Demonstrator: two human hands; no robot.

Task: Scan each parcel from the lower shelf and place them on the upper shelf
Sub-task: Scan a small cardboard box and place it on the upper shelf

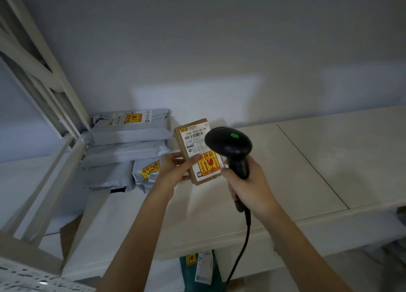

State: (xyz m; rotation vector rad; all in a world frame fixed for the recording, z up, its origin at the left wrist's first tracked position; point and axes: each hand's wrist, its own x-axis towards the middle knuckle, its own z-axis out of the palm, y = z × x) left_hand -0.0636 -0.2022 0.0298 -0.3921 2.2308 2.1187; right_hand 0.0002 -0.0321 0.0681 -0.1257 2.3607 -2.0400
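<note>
My left hand (175, 167) grips a small brown cardboard parcel (195, 142) with a white barcode label and a yellow-red fragile sticker, held tilted above the upper shelf (307, 160). My right hand (246, 186) holds a black handheld scanner (229, 144) by its handle, its head with a green light just right of the parcel's label and overlapping its edge. A black cable (243, 243) hangs from the scanner. Several grey poly mailers (129, 133) lie stacked at the upper shelf's left end. Below the shelf edge, a teal parcel (202, 267) shows on the lower shelf.
A white metal shelf frame (55, 107) rises at the left, with a perforated white beam (33, 278) at the bottom left. A white wall (219, 50) backs the shelf. A brown cardboard edge (70, 232) shows beneath the left side.
</note>
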